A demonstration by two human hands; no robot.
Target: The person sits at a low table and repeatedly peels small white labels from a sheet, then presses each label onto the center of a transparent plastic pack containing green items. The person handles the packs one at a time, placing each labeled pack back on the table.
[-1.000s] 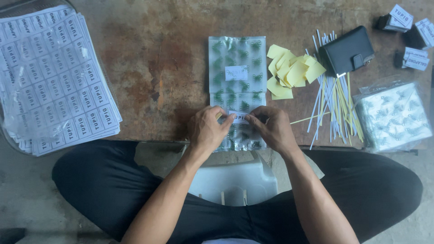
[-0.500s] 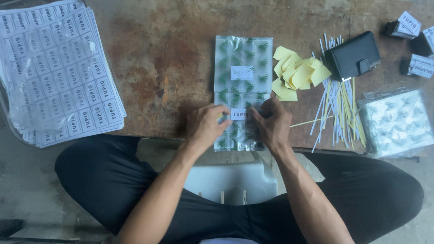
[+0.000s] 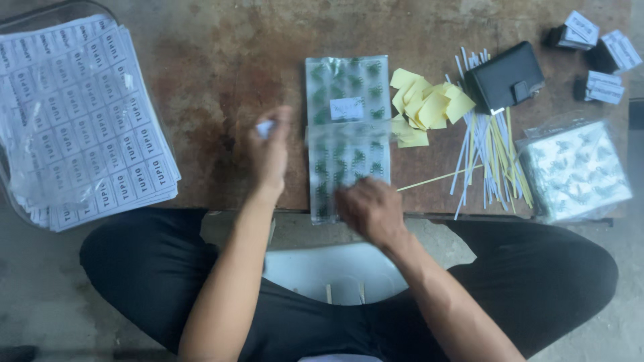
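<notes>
Left hand (image 3: 270, 151) pinching one small label (image 3: 265, 127), right hand (image 3: 367, 209) closed on two clear packets (image 3: 347, 137).

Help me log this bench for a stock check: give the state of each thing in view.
Left hand: raised, pinching a small white label.
Right hand: pressing on the clear packets.
Clear packets: flat, stacked, one labelled.
Label sheets: stacked flat.
Yellow slips: loose heap.
Black wallet: closed.
Thin strips: scattered.
Bagged packets: stacked in a clear bag.

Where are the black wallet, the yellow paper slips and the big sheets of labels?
black wallet (image 3: 504, 78), head view, middle of its flap
yellow paper slips (image 3: 429, 107), head view, centre of the pile
sheets of labels (image 3: 80, 121), head view, top sheet
</notes>
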